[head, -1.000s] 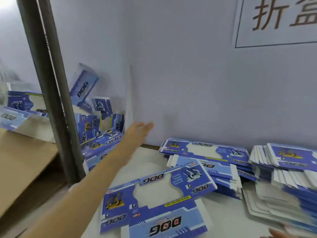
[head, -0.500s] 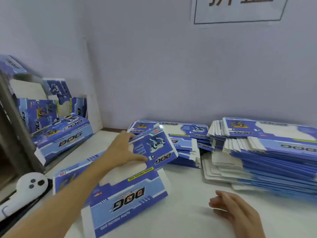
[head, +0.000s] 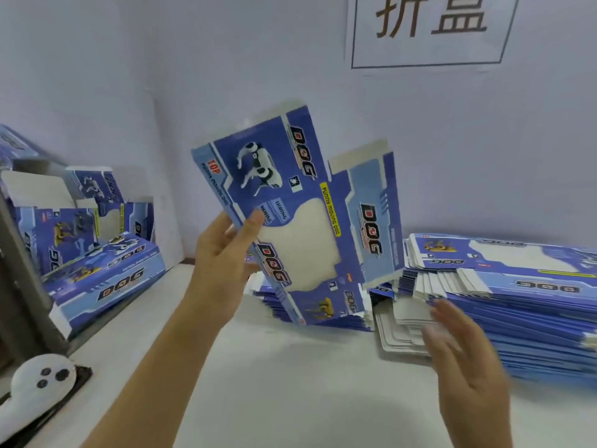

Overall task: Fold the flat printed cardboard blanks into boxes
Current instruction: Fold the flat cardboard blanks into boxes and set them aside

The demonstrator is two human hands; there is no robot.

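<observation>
Since the earlier frame, the flat blue printed cardboard blank (head: 290, 221) is lifted off the white table (head: 290, 383) and now stands almost upright in the air. From the head view, my left hand (head: 223, 270) pinches its left edge, thumb on the printed face. My right hand (head: 465, 360) is blurred, fingers spread, holding nothing, below and right of the blank. I think the right hand should take the opposite edge before pushing the panels open along the creases.

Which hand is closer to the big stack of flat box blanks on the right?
The right hand, open, hovers right beside the stack of blanks. The left hand is farther left, holding a raised blank.
</observation>
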